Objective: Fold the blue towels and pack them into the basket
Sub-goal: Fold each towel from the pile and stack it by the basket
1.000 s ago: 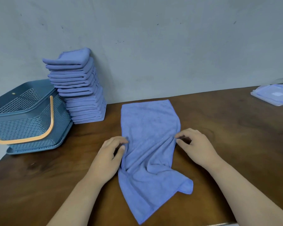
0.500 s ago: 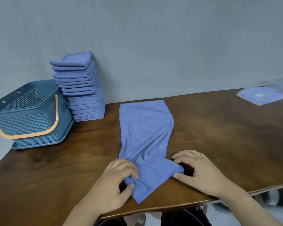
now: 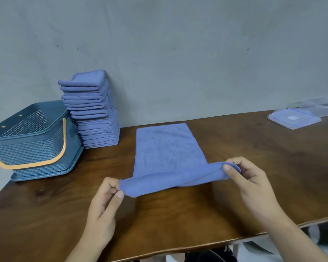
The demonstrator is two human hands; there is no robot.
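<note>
The basket (image 3: 32,148) sits at the far left end of the table (image 3: 178,220), close to that side's edge, with its orange handle (image 3: 63,144) swung down over the front. Just beside it on the right is a tall stack (image 3: 95,118) of folded blue towels, backed up to the wall (image 3: 178,53). Can't tell if it's actually touching the basket.

Then there's a strip of bare wood before the towel (image 3: 167,152) in the middle. Its far half lies flat with the back edge near the wall. The near edge is lifted off the table and pulled into a band between the two hands.

The left hand (image 3: 104,203) pinches the near left corner between thumb and fingers. The right hand (image 3: 252,184) pinches the near right corner the same way, a bit farther back. There's lots of bare wood between the hands and the front edge, which cuts diagonally across the lower right.

Right of the towel is a wide open patch of table. Way over at the far right by the wall there's a flat bluish lid (image 3: 293,120) with a clear plastic box (image 3: 316,106) behind it, well apart from everything else.

The table's dark brown wood, slightly glossy. The wall is plain grey with a few scuffs.
</note>
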